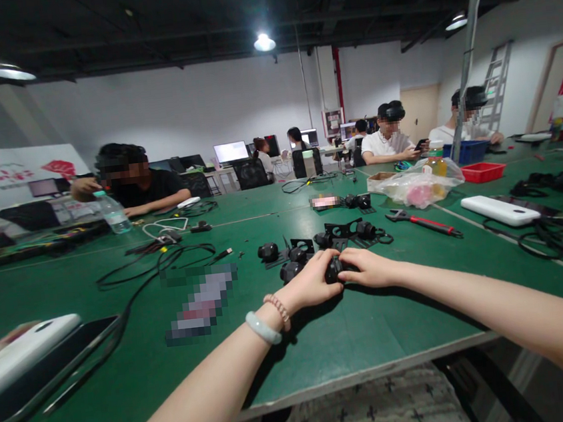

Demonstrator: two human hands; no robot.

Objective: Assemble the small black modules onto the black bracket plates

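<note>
My left hand (312, 281), with a bead bracelet and a pale bangle at its wrist, is closed around a black round plastic fitting (335, 270) just above the green table. From the other side, my right hand (368, 267) grips the same fitting between thumb and fingers. Part of the fitting is hidden by the fingers. Several similar black fittings (268, 252) lie just beyond my hands. Among them are black metal brackets (342, 231) with holes. A black ring (383, 236) rests to their right.
An adjustable wrench (426, 221) with red-black handles lies to the right. Black cables (166, 263) and a blurred-out flat object (203, 305) are on the left. White power banks (499, 210), a plastic bag (412, 185) and a red tray (483, 171) sit farther off. Other people sit across the table.
</note>
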